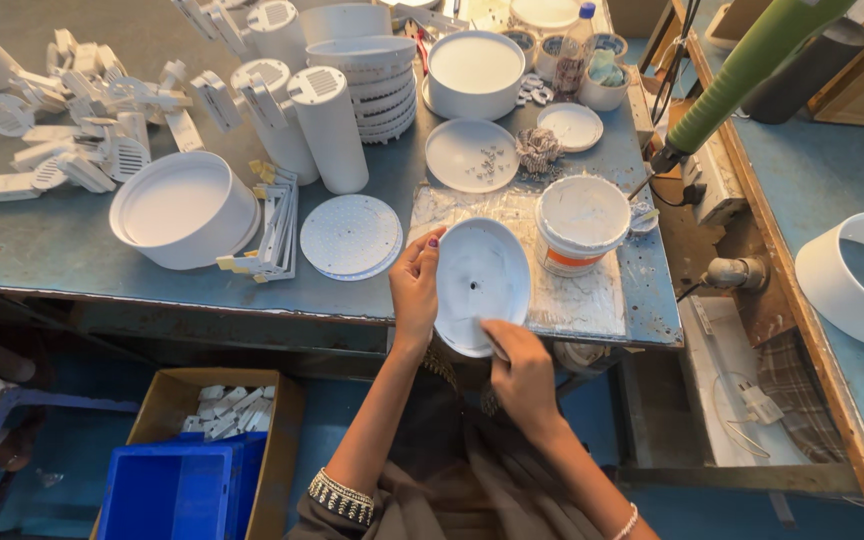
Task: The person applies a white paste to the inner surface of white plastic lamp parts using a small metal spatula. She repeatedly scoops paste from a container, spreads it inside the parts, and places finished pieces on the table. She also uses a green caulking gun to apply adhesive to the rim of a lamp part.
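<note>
The left hand (415, 285) grips the left rim of a white round dish (482, 285), with the thumb on the inner side and the fingers behind. The right hand (520, 368) pinches the lower rim of the same dish, fingers closed on it. The dish is held tilted at the front edge of the tabletop (52, 240), with its hollow side facing up and a small dark hole in the middle.

Just right of the dish stands a white tub (582, 222) with an orange band, on a sheet of clear plastic (572, 295) near the front right corner. To the left of the hands lies a flat perforated disc (350, 235), and farther left a wide white round housing (184, 208). Behind them stand white cylinders (330, 125) and a shallow plate with small screws (471, 155). Toward the back left corner lie many white brackets (82, 130). Below the front edge, on the floor, are a cardboard box (214, 400) and a blue crate (172, 490).
</note>
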